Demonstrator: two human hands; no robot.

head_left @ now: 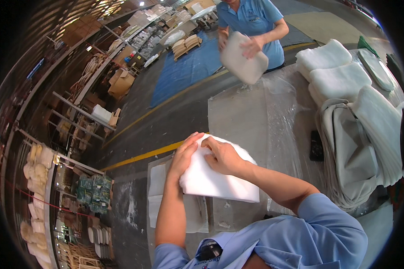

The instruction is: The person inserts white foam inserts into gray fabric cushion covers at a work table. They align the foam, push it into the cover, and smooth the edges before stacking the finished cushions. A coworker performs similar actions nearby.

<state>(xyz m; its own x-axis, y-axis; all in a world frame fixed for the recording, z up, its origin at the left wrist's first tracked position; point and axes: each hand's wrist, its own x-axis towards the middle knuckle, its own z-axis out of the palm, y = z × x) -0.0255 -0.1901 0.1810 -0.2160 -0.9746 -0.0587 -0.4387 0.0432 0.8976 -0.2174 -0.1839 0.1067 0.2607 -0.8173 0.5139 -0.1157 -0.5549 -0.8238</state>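
A thick white cushion pad [220, 181] with a soft, fluffy surface is in front of me above the work table. My left hand [184, 155] is wrapped round the pad's far left edge, fingers together and pointing away from me. With fingers curled, my right hand [223, 156] pinches at the pad's top near that same edge; its fingertips are partly hidden. Flat white sheets [157, 193] lie at the table's left edge, partly behind my left forearm.
Across the table [238, 112] a person in a blue shirt holds a blurred whitish cushion [244, 58]. White pads [341, 80] are stacked at the right beside a pile of grey fabric covers [350, 157]. A dark flat object [316, 145] lies near them. Loaded shelving [81, 103] stands left.
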